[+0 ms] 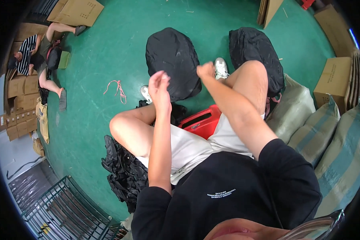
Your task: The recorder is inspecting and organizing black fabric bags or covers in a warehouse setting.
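Above a black bag (173,64) on the green floor (120,44), the left hand (159,86) is loosely open and empty, the right hand (206,71) fisted.

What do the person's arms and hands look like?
Both forearms are bare. The left hand and right hand wear no gloves, and I can see no watch or rings. Short black sleeves of a black top cover the upper arms.

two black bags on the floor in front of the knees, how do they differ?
The left black bag lies in open view on the green floor, ahead of the left hand. The right black bag sits farther right, partly hidden behind the raised knee, with the right hand left of it. Both are black, rounded and crinkled.
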`<state>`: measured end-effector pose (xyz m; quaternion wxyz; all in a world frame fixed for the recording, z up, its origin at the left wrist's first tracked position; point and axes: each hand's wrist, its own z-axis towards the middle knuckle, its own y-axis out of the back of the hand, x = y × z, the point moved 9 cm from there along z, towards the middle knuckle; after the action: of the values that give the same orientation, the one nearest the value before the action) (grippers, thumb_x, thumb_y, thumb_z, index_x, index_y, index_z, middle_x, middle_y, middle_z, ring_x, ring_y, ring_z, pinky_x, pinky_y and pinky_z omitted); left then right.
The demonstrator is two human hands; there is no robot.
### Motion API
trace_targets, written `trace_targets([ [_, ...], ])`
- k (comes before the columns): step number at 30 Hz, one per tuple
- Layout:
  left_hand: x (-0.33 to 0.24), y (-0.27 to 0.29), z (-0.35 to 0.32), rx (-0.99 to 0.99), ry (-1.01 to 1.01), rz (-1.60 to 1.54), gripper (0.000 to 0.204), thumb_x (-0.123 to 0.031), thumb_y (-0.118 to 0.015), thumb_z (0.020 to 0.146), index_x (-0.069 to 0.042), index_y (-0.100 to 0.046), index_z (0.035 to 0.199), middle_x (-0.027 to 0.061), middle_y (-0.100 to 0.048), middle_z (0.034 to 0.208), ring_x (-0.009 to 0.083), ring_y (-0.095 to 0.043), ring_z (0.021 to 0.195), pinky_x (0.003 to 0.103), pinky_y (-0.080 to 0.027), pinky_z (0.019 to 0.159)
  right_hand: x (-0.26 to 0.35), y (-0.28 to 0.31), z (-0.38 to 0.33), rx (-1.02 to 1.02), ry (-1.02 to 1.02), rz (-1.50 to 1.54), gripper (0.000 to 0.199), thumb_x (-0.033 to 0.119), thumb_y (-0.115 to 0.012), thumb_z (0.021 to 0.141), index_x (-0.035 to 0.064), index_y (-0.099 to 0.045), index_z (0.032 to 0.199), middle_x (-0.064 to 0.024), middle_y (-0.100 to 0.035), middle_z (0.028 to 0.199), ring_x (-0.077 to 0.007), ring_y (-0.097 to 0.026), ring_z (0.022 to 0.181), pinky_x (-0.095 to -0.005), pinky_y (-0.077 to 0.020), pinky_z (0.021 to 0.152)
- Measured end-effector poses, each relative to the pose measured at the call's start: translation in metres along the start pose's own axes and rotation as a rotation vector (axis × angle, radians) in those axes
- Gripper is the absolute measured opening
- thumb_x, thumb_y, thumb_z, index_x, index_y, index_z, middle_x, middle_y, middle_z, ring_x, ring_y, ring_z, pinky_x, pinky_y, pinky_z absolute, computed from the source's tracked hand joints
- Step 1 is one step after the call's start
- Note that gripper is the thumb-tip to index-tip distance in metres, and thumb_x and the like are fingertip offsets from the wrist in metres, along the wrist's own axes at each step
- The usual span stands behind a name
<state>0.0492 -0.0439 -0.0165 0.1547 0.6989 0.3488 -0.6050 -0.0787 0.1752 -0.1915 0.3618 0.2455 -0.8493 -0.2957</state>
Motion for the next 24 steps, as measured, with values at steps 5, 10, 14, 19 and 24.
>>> trace_targets([
  [5,-0.284,-0.124,-0.21,1.063,-1.065,0.36,0.018,-0.015,-0.064,0.068,-0.005,-0.068,0.083,0.0025,-0.058,0.07,0.0173,-0.054,0.06,0.025,-0.042,0.05,0.178,0.005,-0.001,0.526,0.729,0.143,0.026,0.024,-0.064,0.088,-0.0011,-0.066,0.094,-0.0092,-0.068,0.088,-0.0164,-0.064,0.079,-0.0319,-0.0535,0.07],
  [10,-0.35,-0.115,-0.252,0.85,-1.193,0.55,0.027,-0.022,-0.066,0.065,-0.01,-0.069,0.089,-0.0005,-0.057,0.075,0.015,-0.054,0.066,0.026,-0.041,0.055,0.208,0.13,0.011,0.435,1.049,0.039,0.018,0.019,-0.064,0.088,0.0018,-0.063,0.093,-0.0027,-0.062,0.075,-0.0118,-0.057,0.065,-0.0275,-0.0483,0.062],
  [14,-0.374,-0.104,-0.256,0.982,-1.177,0.632,0.025,-0.021,-0.064,0.069,-0.007,-0.07,0.088,0.0035,-0.066,0.094,0.0156,-0.055,0.068,0.026,-0.045,0.062,0.176,0.119,-0.009,0.622,0.829,-0.105,0.018,0.017,-0.065,0.088,-0.001,-0.062,0.092,-0.0063,-0.062,0.072,-0.0143,-0.061,0.064,-0.0292,-0.0509,0.059],
  [19,-0.371,-0.075,-0.28,0.943,-1.361,0.729,0.02,-0.022,-0.056,0.088,-0.007,-0.069,0.089,0.0028,-0.068,0.111,0.0149,-0.057,0.077,0.026,-0.047,0.067,0.189,0.123,-0.042,0.698,0.976,-0.137,0.023,0.02,-0.065,0.09,0.0014,-0.06,0.101,-0.0045,-0.062,0.077,-0.0139,-0.06,0.068,-0.0282,-0.0493,0.063],
  [24,-0.333,-0.002,-0.244,0.441,-1.166,0.725,0.011,-0.011,-0.065,0.083,-0.002,-0.071,0.088,0.0046,-0.061,0.071,0.0132,-0.055,0.059,0.025,-0.043,0.054,0.186,0.121,-0.066,0.757,0.924,-0.311,0.025,0.02,-0.062,0.091,0.0035,-0.059,0.11,-0.0039,-0.061,0.085,-0.0127,-0.059,0.073,-0.0277,-0.0501,0.067],
])
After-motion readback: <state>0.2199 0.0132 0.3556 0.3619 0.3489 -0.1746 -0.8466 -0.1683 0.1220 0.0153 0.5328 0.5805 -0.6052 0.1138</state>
